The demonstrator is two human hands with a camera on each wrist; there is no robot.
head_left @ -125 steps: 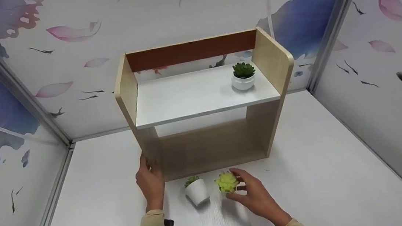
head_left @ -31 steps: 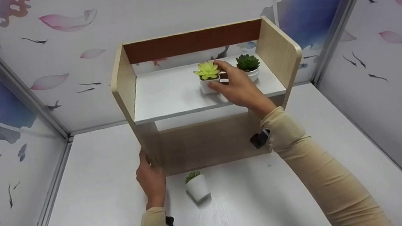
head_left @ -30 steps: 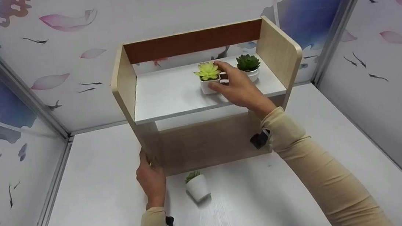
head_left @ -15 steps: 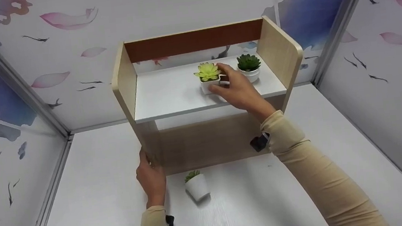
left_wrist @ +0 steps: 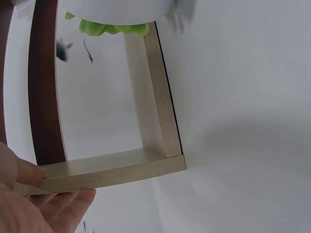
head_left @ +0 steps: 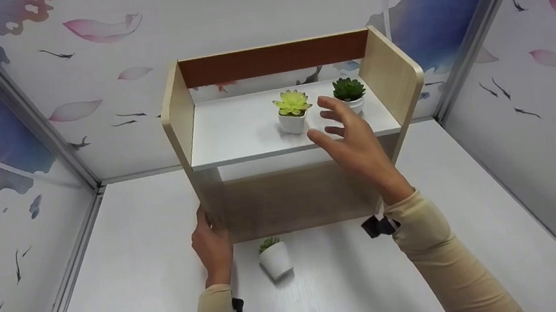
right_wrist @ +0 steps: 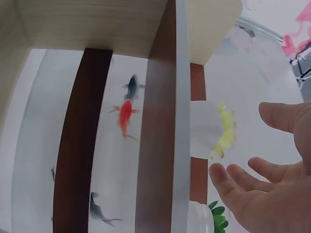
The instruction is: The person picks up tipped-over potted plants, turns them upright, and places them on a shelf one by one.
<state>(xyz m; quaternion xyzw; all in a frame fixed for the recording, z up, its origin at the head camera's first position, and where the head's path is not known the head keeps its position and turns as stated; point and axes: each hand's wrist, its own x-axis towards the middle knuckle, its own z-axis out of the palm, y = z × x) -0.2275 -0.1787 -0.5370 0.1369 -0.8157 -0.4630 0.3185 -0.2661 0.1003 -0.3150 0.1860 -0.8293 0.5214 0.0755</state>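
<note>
A small wooden shelf unit (head_left: pixel 288 206) stands on the white table. My left hand (head_left: pixel 214 249) grips the lower front edge of its left side panel, thumb on one face and fingers on the other in the left wrist view. On the white upper board, a yellow-green succulent in a square white pot (head_left: pixel 292 111) stands upright. Just to its right, my right hand (head_left: pixel 356 143) hovers with fingers spread, apart from the pot and holding nothing. Behind its fingertips is a dark green succulent in a round white pot (head_left: pixel 350 93). A third potted succulent (head_left: pixel 276 260) lies tipped over on the table before the unit.
The white table (head_left: pixel 136 271) spreads on both sides of the unit. Printed wall panels (head_left: pixel 269 9) with fish and petals enclose the back and sides, joined by metal corner posts (head_left: pixel 470 35). A red-brown board (head_left: pixel 273 58) spans the unit's back.
My right hand carried the yellow-green succulent from the table to the upper board, then let go and drew back to the right. My left hand keeps its grip on the side panel.
</note>
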